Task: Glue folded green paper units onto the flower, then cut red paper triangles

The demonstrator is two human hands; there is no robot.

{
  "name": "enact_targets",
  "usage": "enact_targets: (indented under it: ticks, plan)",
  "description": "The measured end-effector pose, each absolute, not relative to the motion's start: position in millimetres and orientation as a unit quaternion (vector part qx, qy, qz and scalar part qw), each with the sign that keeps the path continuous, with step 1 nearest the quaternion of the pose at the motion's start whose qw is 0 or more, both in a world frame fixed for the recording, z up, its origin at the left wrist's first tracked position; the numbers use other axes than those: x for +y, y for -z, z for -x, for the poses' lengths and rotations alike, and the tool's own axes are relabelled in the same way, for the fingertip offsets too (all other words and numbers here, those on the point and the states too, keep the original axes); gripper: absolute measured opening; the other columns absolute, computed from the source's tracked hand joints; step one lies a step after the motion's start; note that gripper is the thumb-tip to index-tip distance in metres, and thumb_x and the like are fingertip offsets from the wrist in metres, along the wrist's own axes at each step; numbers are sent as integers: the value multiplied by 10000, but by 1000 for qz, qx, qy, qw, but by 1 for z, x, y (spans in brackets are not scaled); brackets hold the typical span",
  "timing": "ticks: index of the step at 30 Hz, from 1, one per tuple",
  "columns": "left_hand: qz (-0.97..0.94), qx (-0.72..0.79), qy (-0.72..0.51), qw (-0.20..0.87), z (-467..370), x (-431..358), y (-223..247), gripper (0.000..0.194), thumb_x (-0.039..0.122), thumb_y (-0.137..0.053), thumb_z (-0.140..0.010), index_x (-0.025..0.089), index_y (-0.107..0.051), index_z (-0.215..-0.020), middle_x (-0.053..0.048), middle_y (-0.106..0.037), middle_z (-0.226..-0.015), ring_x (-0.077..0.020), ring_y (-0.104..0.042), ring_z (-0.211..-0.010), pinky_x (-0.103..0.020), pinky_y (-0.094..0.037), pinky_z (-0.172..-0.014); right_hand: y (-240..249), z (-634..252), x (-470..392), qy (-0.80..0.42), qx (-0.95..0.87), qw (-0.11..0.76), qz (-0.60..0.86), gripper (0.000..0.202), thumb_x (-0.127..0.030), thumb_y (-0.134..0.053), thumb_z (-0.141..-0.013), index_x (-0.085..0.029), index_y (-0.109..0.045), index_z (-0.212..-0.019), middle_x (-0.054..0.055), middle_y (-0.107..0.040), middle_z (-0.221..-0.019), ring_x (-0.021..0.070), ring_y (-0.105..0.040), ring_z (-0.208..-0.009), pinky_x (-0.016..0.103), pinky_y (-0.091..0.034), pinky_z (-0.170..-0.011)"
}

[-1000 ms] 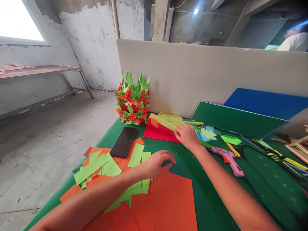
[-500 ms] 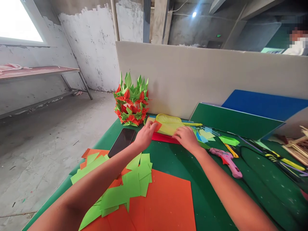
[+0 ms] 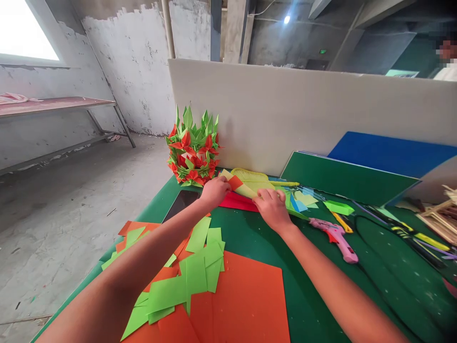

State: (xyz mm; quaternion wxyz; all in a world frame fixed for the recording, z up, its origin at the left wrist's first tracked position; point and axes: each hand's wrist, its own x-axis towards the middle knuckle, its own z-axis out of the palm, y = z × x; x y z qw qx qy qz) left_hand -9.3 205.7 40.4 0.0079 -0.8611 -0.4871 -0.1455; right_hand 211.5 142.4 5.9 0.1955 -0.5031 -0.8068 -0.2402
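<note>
My left hand (image 3: 215,191) is closed on the left end of a pale yellow paper sheet (image 3: 245,190), with a small orange paper piece (image 3: 235,182) lying at its fingertips. At the sheet's other end, my right hand (image 3: 273,208) has its fingers curled over the edge. Its fingertips are partly hidden. Red paper (image 3: 237,202) lies below the sheet. Just behind is a flat yellow mesh item (image 3: 252,178) with a long yellow handle, like a fly swatter. A black phone (image 3: 181,204) lies beside my left wrist, partly covered by my forearm.
A red and green folded-paper basket (image 3: 194,147) stands at the back left. Green paper strips (image 3: 196,274) overlap orange sheets (image 3: 250,295) in front. To the right are a pink glue gun (image 3: 335,238), a yellow cutter (image 3: 343,222) and cables. A grey panel (image 3: 257,114) rises behind.
The pale yellow sheet is now raised and tilted between my hands, its near edge lifted. My right hand has turned and curled over it. My left hand has shifted slightly.
</note>
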Motion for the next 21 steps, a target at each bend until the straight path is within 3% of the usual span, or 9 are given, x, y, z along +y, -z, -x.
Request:
enact_targets:
  ticks: [8, 14, 21]
  plan:
    - [886, -441, 139, -36, 12, 215, -42, 255, 349, -566, -871, 174, -748, -834, -67, -652, -837, -210, -583, -806, -286, -404, -682, -1, -214, 140, 268, -786, 184, 526, 114, -296, -600, -882, -198, -644, -844, 102, -613, -999, 262, -445, -970, 413, -237, -846]
    - [896, -412, 153, -62, 8, 212, -38, 237, 406, -616, -840, 220, -759, -870, -43, -641, -829, -195, -574, -820, -273, -412, -721, 1, -215, 146, 286, -787, 182, 515, 216, -225, -506, -924, -195, -649, -764, 81, -606, -891, 234, -429, -910, 387, -231, -808]
    - [895, -407, 162, -81, -4, 213, -38, 198, 335, -616, -832, 215, -766, -879, -50, -657, -831, -202, -582, -830, -271, -429, -725, -2, -216, 146, 308, -787, 196, 497, 285, -87, -464, -910, -195, -627, -703, 47, -636, -818, 199, -438, -864, 374, -206, -793]
